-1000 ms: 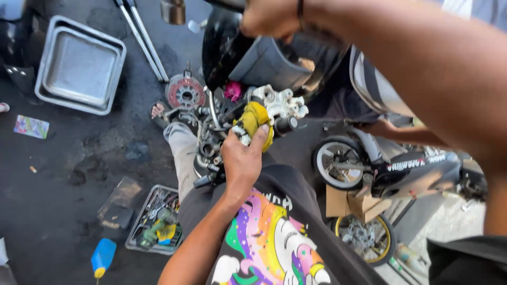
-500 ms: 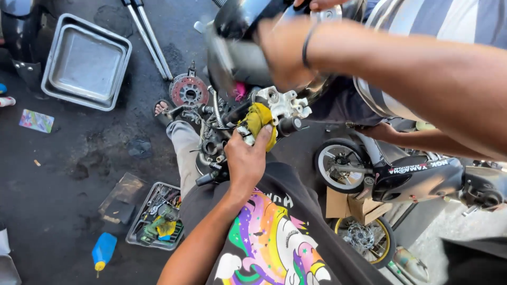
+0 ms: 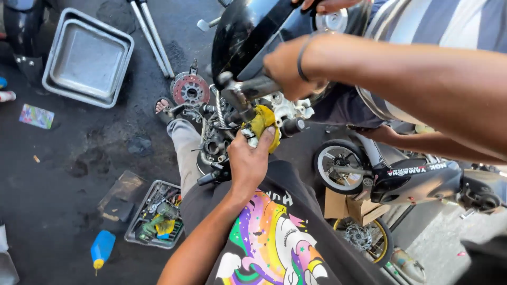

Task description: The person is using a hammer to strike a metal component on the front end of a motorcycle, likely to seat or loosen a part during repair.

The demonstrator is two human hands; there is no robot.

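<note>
Yellow rag (image 3: 262, 122) at frame centre, pressed onto the stripped engine (image 3: 222, 140) by the left hand (image 3: 248, 161), fingers curled over it. Right hand (image 3: 288, 68), above, closed around a dark handle (image 3: 248, 89). Metal tray (image 3: 87, 58) upper left on the floor.

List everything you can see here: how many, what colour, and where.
metal trays: two nested, grey, top left on ground
parts tray: one, grey, lower left
bottle: one, blue, yellow tip, bottom left
brake disc: one, reddish, beside engine
engine parts: one cluster, metal, centre
tank: one, black, top centre
motorcycle: one, dark, right
yellow rag: one, centre
dark handle: one, centre
left hand: pressing the rag
right hand: gripping the handle
</note>
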